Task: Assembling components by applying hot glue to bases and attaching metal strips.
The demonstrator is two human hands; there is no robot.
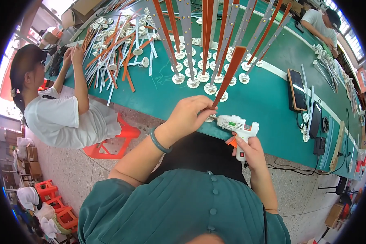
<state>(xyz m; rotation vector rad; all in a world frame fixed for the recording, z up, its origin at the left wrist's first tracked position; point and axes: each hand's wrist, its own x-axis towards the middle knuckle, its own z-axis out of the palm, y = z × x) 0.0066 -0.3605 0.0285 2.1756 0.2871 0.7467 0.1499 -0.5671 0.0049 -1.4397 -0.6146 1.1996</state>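
Observation:
My left hand [189, 116] pinches a flat orange-brown strip [230, 73] near its lower end and holds it tilted up over the table's near edge. Under those fingers a small white round base [209, 119] partly shows. A white hot glue gun [236, 124] with an orange trigger is gripped in my right hand [251, 151]. Its nozzle points left, close to the strip's lower end; whether it touches is hidden by my fingers. Just beyond, several grey and orange-brown strips [186, 34] stand upright on white round bases [193, 83].
A heap of loose strips with white bases [110, 61] lies at the left of the green table [166, 99]. Beside it sits a co-worker [55, 110] on a red stool [128, 132]. To the right are a phone [299, 91] and cables. Another person [319, 26] works at far right.

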